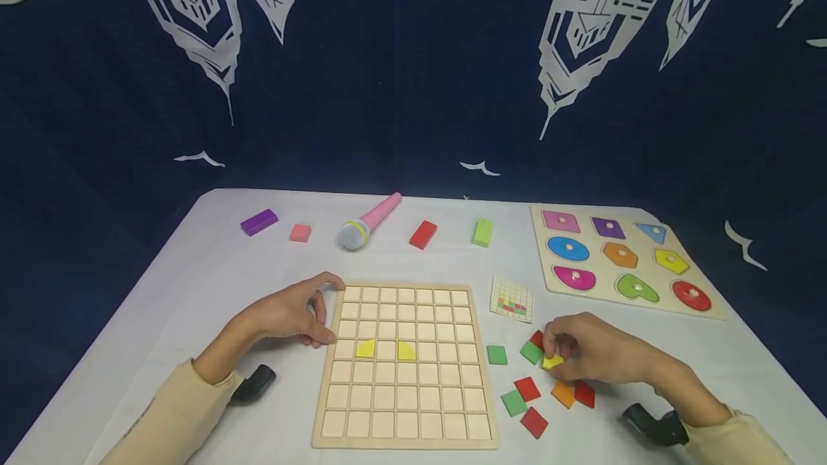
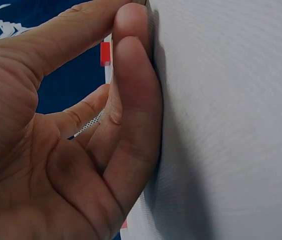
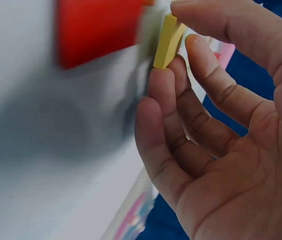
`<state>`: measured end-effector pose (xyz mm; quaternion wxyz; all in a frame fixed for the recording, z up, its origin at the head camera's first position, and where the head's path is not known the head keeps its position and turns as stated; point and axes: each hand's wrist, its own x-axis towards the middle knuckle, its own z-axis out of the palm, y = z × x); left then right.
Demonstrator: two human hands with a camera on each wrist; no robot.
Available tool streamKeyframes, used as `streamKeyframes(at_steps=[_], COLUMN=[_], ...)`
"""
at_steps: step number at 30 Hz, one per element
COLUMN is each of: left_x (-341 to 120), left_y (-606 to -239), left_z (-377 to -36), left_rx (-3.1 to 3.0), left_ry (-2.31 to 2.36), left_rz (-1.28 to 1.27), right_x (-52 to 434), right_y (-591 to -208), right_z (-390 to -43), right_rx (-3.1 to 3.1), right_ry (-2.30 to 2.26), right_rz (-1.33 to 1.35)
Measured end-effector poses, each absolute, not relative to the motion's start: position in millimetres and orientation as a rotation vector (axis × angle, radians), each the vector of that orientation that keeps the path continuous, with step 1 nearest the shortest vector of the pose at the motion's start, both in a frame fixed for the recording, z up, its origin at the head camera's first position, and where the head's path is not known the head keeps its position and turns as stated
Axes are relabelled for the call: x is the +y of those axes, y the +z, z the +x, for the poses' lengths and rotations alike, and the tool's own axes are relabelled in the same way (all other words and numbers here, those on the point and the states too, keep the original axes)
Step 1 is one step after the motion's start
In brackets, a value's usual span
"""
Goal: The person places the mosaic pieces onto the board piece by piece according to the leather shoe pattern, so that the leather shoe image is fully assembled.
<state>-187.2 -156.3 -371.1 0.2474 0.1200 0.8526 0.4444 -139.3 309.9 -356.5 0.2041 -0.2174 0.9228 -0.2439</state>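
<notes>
A wooden grid board [image 1: 405, 447] lies flat, with two yellow tiles [image 1: 365, 349] with a curved edge set in one of its rows. My left hand [image 1: 284, 313] rests at the board's left edge, thumb and index finger spread along it. In the left wrist view the other fingers of that hand [image 2: 81, 145] bend close to the white cloth. On the right, my right hand [image 1: 601, 349] pinches a yellow tile [image 3: 166, 42] between thumb and fingertips, just above the loose tiles. Red [image 1: 533, 423], green [image 1: 514, 402] and orange tiles [image 1: 563, 394] lie beneath and beside it.
A small pattern card [image 1: 512, 299] lies right of the board. Behind it is a shape puzzle [image 1: 620, 300] with knobbed pieces. Along the back are a pink toy microphone [image 1: 371, 222] and purple [image 1: 259, 222], pink [image 1: 300, 232], red [image 1: 423, 234] and lime blocks [image 1: 482, 232].
</notes>
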Motion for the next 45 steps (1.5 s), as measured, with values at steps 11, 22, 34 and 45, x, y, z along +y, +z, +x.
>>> streamKeyframes(at_steps=[11, 22, 34, 45], left_x=[-155.8, -157.2, -156.4, -156.7], left_y=[-369.7, -370.0, -369.5, -371.0], left_z=[-187.1, -185.2, -186.8, -186.3], left_rx=[2.330, 2.346, 2.324, 2.323], left_ry=[1.199, 1.179, 1.205, 1.208], left_rz=[0.340, 0.343, 0.353, 0.349], right_x=[262.2, 188.4, 121.9, 98.3], right_y=[-342.4, -344.5, -343.0, -351.1], right_z=[-144.2, -156.8, -155.6, -148.7], right_rx=[2.612, 2.523, 2.448, 2.440], right_ry=[-0.637, -0.657, -0.530, -0.446], right_rz=[-0.820, -1.114, -1.312, -1.322])
